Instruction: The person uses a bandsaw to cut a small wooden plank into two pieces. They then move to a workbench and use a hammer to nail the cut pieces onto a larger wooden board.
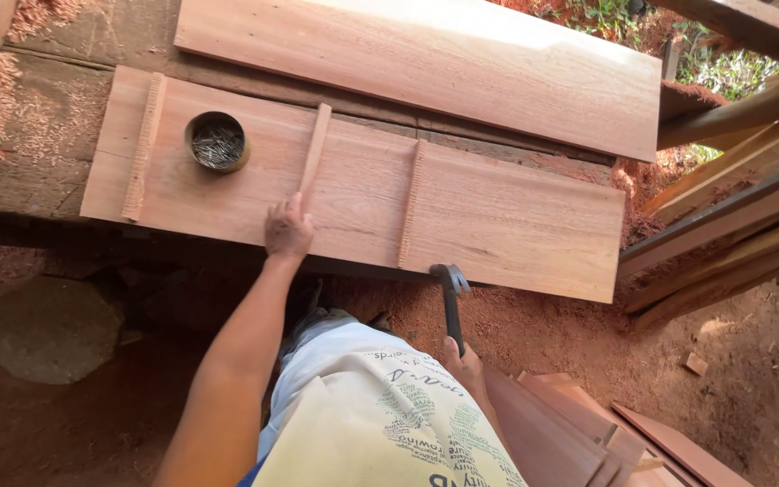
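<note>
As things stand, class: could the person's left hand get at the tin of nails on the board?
Probably yes: the left hand rests on the thin wooden strip, and bare board lies between it and the tin of nails.

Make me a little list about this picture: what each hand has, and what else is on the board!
left hand: presses on a thin wooden strip lying across the board
right hand: holds a hammer, head near the board's front edge
on the board: round tin of nails, two ridged strips
behind: second board
ground: sawdust
</note>
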